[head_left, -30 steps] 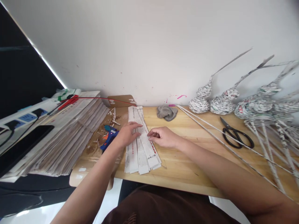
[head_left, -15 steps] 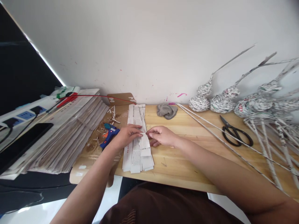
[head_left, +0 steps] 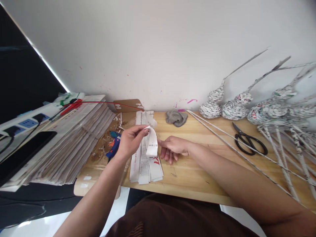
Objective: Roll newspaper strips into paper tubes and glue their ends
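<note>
My left hand (head_left: 132,141) pinches the upper end of a newspaper strip (head_left: 152,144) between thumb and fingers. The strip curls downward, raised over a pile of flat newspaper strips (head_left: 143,171) lying lengthwise on the wooden table. My right hand (head_left: 174,148) is just right of the held strip, its fingers loosely apart and the index fingertip at the strip's edge. I see nothing gripped in it. Left of the pile, partly behind my left wrist, lies a blue glue gun (head_left: 113,149).
A tall stack of folded newspapers (head_left: 81,141) fills the left, with a power strip (head_left: 27,122) and phone (head_left: 27,154) on top. A grey cloth (head_left: 176,117) lies near the wall. Rightward are black scissors (head_left: 249,141), long paper rods (head_left: 222,140) and woven paper gourds (head_left: 211,107).
My left hand has lifted the strip's upper end off the pile, and the strip now bends. My right hand's fingers have opened and moved slightly right and down.
</note>
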The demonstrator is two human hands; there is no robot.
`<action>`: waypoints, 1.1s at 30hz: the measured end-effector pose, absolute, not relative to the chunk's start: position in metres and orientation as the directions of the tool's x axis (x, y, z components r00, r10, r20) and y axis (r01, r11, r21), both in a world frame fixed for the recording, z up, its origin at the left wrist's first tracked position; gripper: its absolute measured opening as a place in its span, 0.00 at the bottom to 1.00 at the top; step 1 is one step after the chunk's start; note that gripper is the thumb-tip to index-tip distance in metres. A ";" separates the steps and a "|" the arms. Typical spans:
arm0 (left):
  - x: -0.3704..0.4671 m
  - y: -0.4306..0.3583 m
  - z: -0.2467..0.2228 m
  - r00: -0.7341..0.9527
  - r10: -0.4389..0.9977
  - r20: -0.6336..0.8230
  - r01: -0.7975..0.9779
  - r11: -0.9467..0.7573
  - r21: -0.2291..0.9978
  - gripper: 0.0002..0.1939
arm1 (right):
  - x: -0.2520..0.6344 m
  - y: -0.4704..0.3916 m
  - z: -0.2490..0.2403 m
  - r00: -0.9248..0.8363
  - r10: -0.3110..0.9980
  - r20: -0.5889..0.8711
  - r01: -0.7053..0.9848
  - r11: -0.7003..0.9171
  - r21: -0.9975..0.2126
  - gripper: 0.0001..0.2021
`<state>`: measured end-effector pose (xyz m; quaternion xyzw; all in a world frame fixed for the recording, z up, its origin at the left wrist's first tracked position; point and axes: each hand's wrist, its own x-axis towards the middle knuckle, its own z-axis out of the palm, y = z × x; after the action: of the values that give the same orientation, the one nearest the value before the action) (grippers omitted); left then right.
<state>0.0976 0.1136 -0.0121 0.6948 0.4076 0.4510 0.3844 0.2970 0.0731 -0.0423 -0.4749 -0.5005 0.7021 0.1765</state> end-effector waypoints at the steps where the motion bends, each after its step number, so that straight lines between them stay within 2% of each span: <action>1: 0.101 0.109 -0.008 0.247 0.908 0.339 0.216 -0.392 0.894 0.14 | 0.296 0.071 -0.041 -0.538 0.678 -0.501 0.230 -0.453 -0.861 0.35; 4: 0.110 0.093 0.007 0.240 0.875 0.421 0.176 -0.466 0.867 0.11 | 0.295 0.068 -0.038 -0.655 0.575 -0.490 0.157 -0.531 -0.833 0.34; 8: 0.119 0.069 0.018 0.260 0.836 0.483 0.093 -0.519 0.849 0.05 | 0.289 0.068 -0.042 -0.714 0.534 -0.452 -0.019 -0.660 -0.751 0.26; 11: 0.122 0.051 0.017 0.348 0.825 0.445 -0.003 -0.474 0.881 0.04 | 0.284 0.068 -0.046 -0.688 0.633 -0.355 -0.217 -0.647 -0.731 0.16; 15: 0.120 0.030 0.009 0.599 0.714 0.362 -0.029 -0.432 0.901 0.05 | 0.282 0.069 -0.048 -0.527 0.799 -0.290 -0.392 -0.531 -0.751 0.02; 18: 0.118 0.016 0.003 0.773 0.570 0.279 0.020 -0.462 0.887 0.08 | 0.282 0.070 -0.047 -0.388 0.861 -0.329 -0.381 -0.475 -0.793 0.04; 22: 0.113 0.005 0.001 0.867 0.453 0.208 0.059 -0.506 0.860 0.12 | 0.281 0.071 -0.044 -0.272 0.897 -0.349 -0.367 -0.432 -0.824 0.07; 27: 0.103 -0.002 0.001 0.885 0.443 0.145 0.108 -0.497 0.861 0.15 | 0.284 0.074 -0.045 -0.208 0.910 -0.358 -0.463 -0.414 -0.784 0.04; 33: 0.082 -0.007 0.006 0.877 0.480 -0.006 0.169 -0.297 0.940 0.17 | 0.289 0.082 -0.048 -0.160 0.923 -0.350 -0.525 -0.380 -0.762 0.03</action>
<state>0.0818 -0.0069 0.0063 0.7931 0.2045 0.1399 0.5564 0.2893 0.0823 -0.0476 -0.4106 -0.2426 0.7220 0.5013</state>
